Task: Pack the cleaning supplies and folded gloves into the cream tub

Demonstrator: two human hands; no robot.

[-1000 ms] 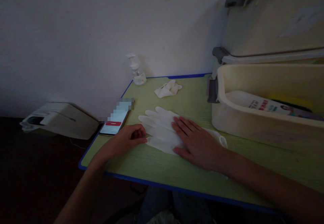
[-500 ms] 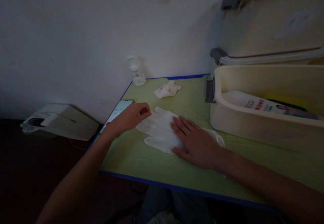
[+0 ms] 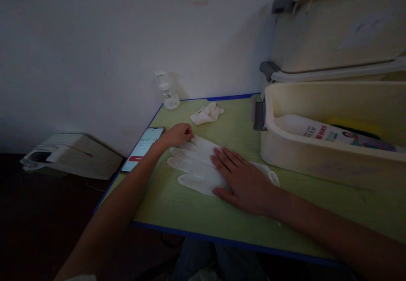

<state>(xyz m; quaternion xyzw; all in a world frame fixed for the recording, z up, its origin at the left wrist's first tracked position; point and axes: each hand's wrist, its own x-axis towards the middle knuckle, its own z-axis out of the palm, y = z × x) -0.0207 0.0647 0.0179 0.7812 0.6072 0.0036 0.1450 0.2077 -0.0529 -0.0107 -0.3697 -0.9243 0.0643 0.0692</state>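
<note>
A white disposable glove (image 3: 198, 162) lies flat on the green tabletop, its fingers pointing left and its cuff to the right. My right hand (image 3: 242, 179) rests palm down across the glove's palm and cuff, fingers stretched out. At the glove's far finger, my left hand (image 3: 180, 135) pinches the fingertip between thumb and index finger. Behind the hands, a second white glove (image 3: 207, 113) sits crumpled near the table's back edge.
A phone (image 3: 142, 149) with a running timer lies under my left forearm. A pump bottle (image 3: 168, 95) stands at the back left corner. On the right, an open cream box (image 3: 317, 166) holds a white bottle (image 3: 330, 133) and a yellow sponge (image 3: 352, 126). A white bin (image 3: 79, 154) stands left, below the table.
My left hand has shifted slightly up and right, from the middle fingers of the glove to its far finger. My right hand stays flat on the glove.
</note>
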